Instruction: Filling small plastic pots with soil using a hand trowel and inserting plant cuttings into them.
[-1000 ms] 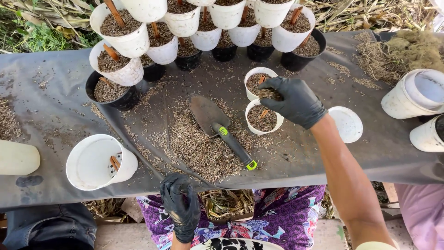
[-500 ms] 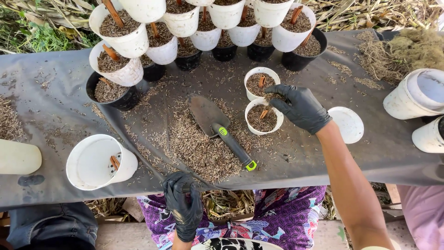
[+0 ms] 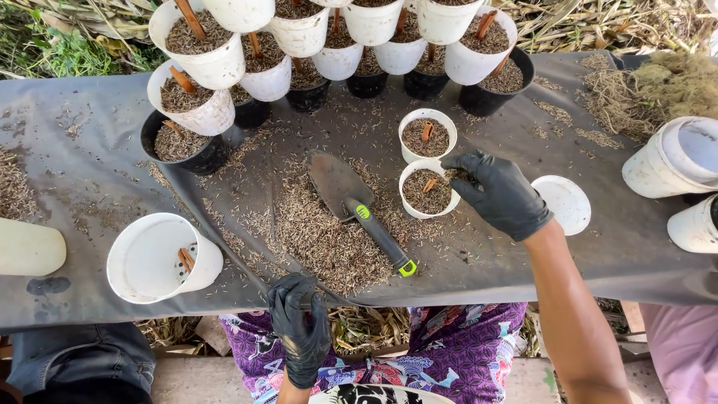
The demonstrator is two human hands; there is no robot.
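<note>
**Potting station, head view: right hand at the near filled pot**

Working left to right. At the far left of the counter point(image 3: 90, 157), a pale container point(image 3: 30, 247) is lying at the edge, partly out of view. Beside it an empty white pot point(image 3: 161, 258) is tipping toward me on its side, with a brown stick piece point(image 3: 185, 259) inside; probably parked there within reach of my left side.

My left hand point(image 3: 301, 329), in a black glove, is resting at the near edge of the counter, fingers curled over the dark sheet's rim. It is closing on the sheet edge only, as far as I can tell; no tool in it.

In the middle, a loose heap of husk-like mix point(image 3: 329, 239) is spreading over the sheet, and the trowel point(image 3: 359, 206) is lying on it, blade away from me, green-tipped handle toward me, untouched.

Right of the trowel, two small white pots are standing upright, touching: the far pot point(image 3: 427, 135) and the near pot point(image 3: 428, 188), both filled, each with a stick cutting. My right hand point(image 3: 502, 196), gloved, is reaching over the near pot's right rim, fingertips pinching together on a little mix.

Further right, a white lid point(image 3: 566, 203) is lying flat. Stacked white pots point(image 3: 673, 161) are lying at the far right.

Along the back, filled pots point(image 3: 336, 37) are standing in stacked rows.
</note>
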